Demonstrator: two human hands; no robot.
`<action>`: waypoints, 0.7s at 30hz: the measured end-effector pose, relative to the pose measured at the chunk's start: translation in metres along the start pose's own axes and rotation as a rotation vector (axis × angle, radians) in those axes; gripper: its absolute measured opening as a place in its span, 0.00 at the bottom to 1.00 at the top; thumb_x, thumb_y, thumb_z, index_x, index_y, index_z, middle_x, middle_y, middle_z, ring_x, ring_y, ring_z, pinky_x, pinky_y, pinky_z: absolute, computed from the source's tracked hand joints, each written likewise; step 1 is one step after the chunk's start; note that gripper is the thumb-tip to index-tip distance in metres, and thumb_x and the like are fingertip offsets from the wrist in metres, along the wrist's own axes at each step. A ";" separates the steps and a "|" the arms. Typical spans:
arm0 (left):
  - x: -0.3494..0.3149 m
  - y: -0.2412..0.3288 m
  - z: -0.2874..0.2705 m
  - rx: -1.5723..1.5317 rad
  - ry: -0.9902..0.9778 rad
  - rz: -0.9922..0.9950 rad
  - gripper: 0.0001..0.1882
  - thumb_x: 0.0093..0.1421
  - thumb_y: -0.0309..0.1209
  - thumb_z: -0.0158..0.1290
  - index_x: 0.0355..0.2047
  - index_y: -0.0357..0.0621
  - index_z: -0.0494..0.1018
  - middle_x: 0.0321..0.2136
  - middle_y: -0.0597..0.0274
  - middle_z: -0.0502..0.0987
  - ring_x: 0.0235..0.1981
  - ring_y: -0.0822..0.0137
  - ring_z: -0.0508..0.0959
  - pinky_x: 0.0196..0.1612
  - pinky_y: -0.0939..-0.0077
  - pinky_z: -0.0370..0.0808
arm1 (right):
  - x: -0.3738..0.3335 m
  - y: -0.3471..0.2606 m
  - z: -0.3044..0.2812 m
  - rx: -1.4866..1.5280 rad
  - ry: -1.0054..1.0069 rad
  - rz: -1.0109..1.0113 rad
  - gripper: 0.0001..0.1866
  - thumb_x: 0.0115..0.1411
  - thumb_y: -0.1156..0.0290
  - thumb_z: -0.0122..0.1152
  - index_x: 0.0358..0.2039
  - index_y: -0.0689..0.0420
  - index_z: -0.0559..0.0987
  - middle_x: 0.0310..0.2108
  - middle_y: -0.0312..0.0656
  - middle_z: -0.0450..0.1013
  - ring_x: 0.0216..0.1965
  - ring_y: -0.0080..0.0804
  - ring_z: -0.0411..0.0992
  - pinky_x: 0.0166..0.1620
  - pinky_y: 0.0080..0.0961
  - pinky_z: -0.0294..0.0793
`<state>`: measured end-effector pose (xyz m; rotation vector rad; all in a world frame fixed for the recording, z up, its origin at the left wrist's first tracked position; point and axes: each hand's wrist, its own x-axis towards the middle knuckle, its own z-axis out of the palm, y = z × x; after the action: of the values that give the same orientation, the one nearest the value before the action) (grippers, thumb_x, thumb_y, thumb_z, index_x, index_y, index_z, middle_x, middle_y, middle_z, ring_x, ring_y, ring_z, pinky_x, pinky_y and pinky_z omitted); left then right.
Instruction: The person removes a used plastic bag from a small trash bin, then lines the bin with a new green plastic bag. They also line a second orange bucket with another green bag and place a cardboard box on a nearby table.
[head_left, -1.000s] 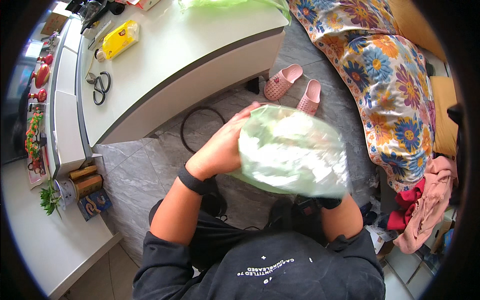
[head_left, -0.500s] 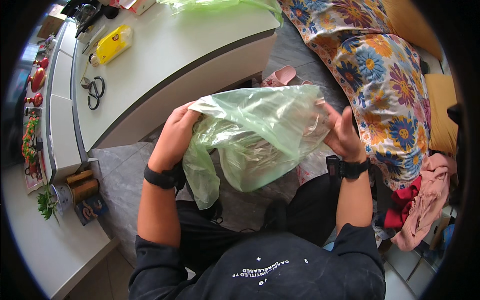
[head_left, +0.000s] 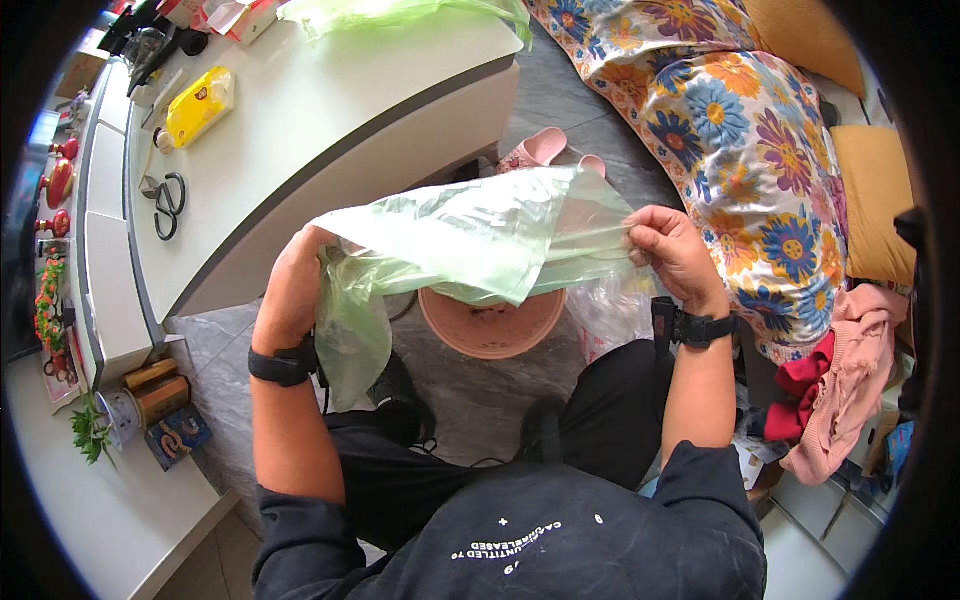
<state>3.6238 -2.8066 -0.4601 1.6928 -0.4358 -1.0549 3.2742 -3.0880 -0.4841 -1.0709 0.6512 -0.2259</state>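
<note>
A thin, translucent green plastic bag [head_left: 450, 235] is stretched between my two hands in mid-air. My left hand [head_left: 293, 285] is closed on its left end, the fingertips partly hidden by the film, and a loose flap hangs below. At the right corner my right hand [head_left: 672, 250] pinches the edge between thumb and fingers. Below the bag, on the floor between my feet, stands a round pink basin [head_left: 495, 345]; the bag covers its far part. A clear crumpled plastic bag [head_left: 612, 312] lies just right of the basin.
A white table [head_left: 330, 110] at the far left holds black scissors [head_left: 168, 205], a yellow tissue pack [head_left: 200, 107] and another green bag [head_left: 400, 12]. Pink clogs [head_left: 540, 150] lie beyond the basin. At right are a flowered cover [head_left: 745, 160] and a pink knit garment [head_left: 850, 375].
My right hand has gone from open fingers behind the film to pinching the bag's edge. My left hand moved left, and the bag is pulled wider and higher, uncovering the basin.
</note>
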 end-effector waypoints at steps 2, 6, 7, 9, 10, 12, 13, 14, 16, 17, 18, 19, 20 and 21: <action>0.000 -0.004 0.000 -0.253 -0.039 0.026 0.18 0.72 0.32 0.39 0.51 0.32 0.73 0.44 0.56 0.78 0.44 0.64 0.78 0.48 0.72 0.75 | -0.002 -0.007 -0.003 -0.019 0.076 -0.052 0.11 0.59 0.67 0.70 0.37 0.57 0.78 0.28 0.31 0.76 0.29 0.16 0.72 0.32 0.14 0.69; 0.006 -0.007 0.006 -0.537 -0.124 -0.068 0.20 0.72 0.34 0.38 0.53 0.31 0.71 0.49 0.53 0.78 0.49 0.63 0.78 0.53 0.69 0.74 | -0.006 -0.011 -0.006 0.030 -0.038 -0.063 0.11 0.61 0.67 0.68 0.38 0.56 0.75 0.29 0.29 0.74 0.30 0.15 0.72 0.35 0.13 0.71; 0.006 -0.006 0.006 -0.588 -0.176 -0.058 0.20 0.72 0.34 0.38 0.53 0.31 0.71 0.49 0.53 0.78 0.49 0.63 0.78 0.53 0.69 0.74 | -0.005 -0.010 -0.006 0.057 -0.045 -0.075 0.10 0.62 0.67 0.66 0.39 0.56 0.75 0.30 0.29 0.74 0.31 0.15 0.72 0.36 0.13 0.71; 0.006 -0.003 0.008 -0.638 -0.251 -0.035 0.22 0.72 0.37 0.38 0.53 0.31 0.71 0.49 0.51 0.78 0.48 0.61 0.78 0.53 0.67 0.75 | -0.001 -0.007 -0.004 0.117 -0.014 -0.081 0.08 0.65 0.68 0.63 0.40 0.56 0.75 0.32 0.30 0.75 0.32 0.16 0.72 0.38 0.14 0.72; 0.005 -0.002 0.010 -0.770 -0.395 -0.038 0.23 0.71 0.38 0.37 0.53 0.32 0.71 0.49 0.51 0.78 0.48 0.60 0.79 0.53 0.66 0.75 | 0.004 -0.007 -0.003 0.194 -0.039 -0.137 0.07 0.67 0.70 0.59 0.43 0.58 0.76 0.35 0.31 0.76 0.34 0.17 0.74 0.41 0.17 0.74; -0.001 -0.002 0.015 -0.898 -0.432 -0.064 0.24 0.71 0.38 0.36 0.54 0.32 0.71 0.49 0.49 0.78 0.47 0.58 0.80 0.55 0.64 0.75 | 0.014 -0.005 0.004 0.112 0.223 -0.326 0.09 0.68 0.72 0.57 0.46 0.59 0.74 0.40 0.35 0.75 0.41 0.20 0.73 0.47 0.19 0.72; -0.003 0.000 0.017 -0.989 -0.519 -0.045 0.26 0.71 0.42 0.36 0.56 0.34 0.70 0.49 0.48 0.78 0.47 0.54 0.80 0.57 0.54 0.73 | 0.021 -0.004 0.010 0.019 0.429 -0.471 0.09 0.68 0.73 0.57 0.47 0.59 0.73 0.41 0.35 0.74 0.42 0.21 0.71 0.49 0.19 0.71; -0.005 0.000 0.019 -1.063 -0.626 -0.052 0.27 0.70 0.44 0.35 0.58 0.36 0.69 0.50 0.46 0.78 0.48 0.52 0.80 0.57 0.48 0.72 | 0.022 -0.003 0.018 -0.257 0.636 -0.570 0.09 0.67 0.75 0.55 0.47 0.58 0.71 0.40 0.35 0.71 0.42 0.20 0.68 0.49 0.18 0.68; -0.007 0.000 0.028 -1.157 -0.870 -0.032 0.32 0.70 0.51 0.34 0.64 0.42 0.63 0.53 0.43 0.75 0.50 0.45 0.79 0.57 0.34 0.68 | 0.011 0.000 0.039 -0.399 0.610 -0.805 0.06 0.63 0.75 0.57 0.40 0.57 0.72 0.33 0.33 0.68 0.35 0.19 0.65 0.41 0.19 0.67; -0.007 0.002 0.029 -1.140 -0.859 -0.016 0.32 0.71 0.51 0.33 0.66 0.42 0.60 0.56 0.44 0.73 0.54 0.45 0.76 0.61 0.38 0.66 | 0.003 0.003 0.054 -0.461 0.552 -0.945 0.07 0.60 0.75 0.60 0.37 0.56 0.72 0.32 0.34 0.68 0.33 0.22 0.66 0.39 0.20 0.67; -0.007 0.004 0.032 -1.168 -0.811 0.006 0.32 0.72 0.51 0.33 0.67 0.43 0.59 0.58 0.46 0.71 0.57 0.46 0.73 0.62 0.40 0.65 | -0.006 0.006 0.070 -0.569 0.454 -0.920 0.08 0.56 0.74 0.63 0.34 0.56 0.72 0.30 0.35 0.68 0.32 0.24 0.66 0.37 0.22 0.67; -0.007 0.006 0.035 -1.166 -0.713 0.002 0.31 0.72 0.50 0.32 0.67 0.44 0.59 0.60 0.48 0.69 0.60 0.47 0.70 0.64 0.43 0.64 | -0.012 0.012 0.088 -0.704 0.335 -0.996 0.10 0.52 0.74 0.65 0.31 0.56 0.72 0.28 0.37 0.68 0.30 0.27 0.66 0.35 0.24 0.67; -0.006 0.008 0.037 -1.152 -0.632 0.023 0.31 0.72 0.50 0.32 0.67 0.45 0.59 0.62 0.50 0.68 0.64 0.48 0.67 0.65 0.45 0.62 | -0.018 0.018 0.107 -0.796 0.153 -0.827 0.13 0.46 0.73 0.68 0.30 0.56 0.73 0.27 0.41 0.68 0.30 0.35 0.67 0.36 0.29 0.68; -0.007 0.009 0.042 -1.152 -0.665 0.024 0.31 0.72 0.50 0.33 0.67 0.46 0.59 0.64 0.51 0.65 0.65 0.48 0.64 0.64 0.45 0.64 | -0.016 0.028 0.128 -0.790 -0.007 -0.669 0.18 0.47 0.67 0.73 0.35 0.58 0.75 0.32 0.45 0.73 0.35 0.40 0.72 0.40 0.32 0.71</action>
<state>3.5874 -2.8298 -0.4520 0.3053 -0.1686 -1.4407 3.3338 -2.9721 -0.4613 -2.0412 0.3452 -0.5676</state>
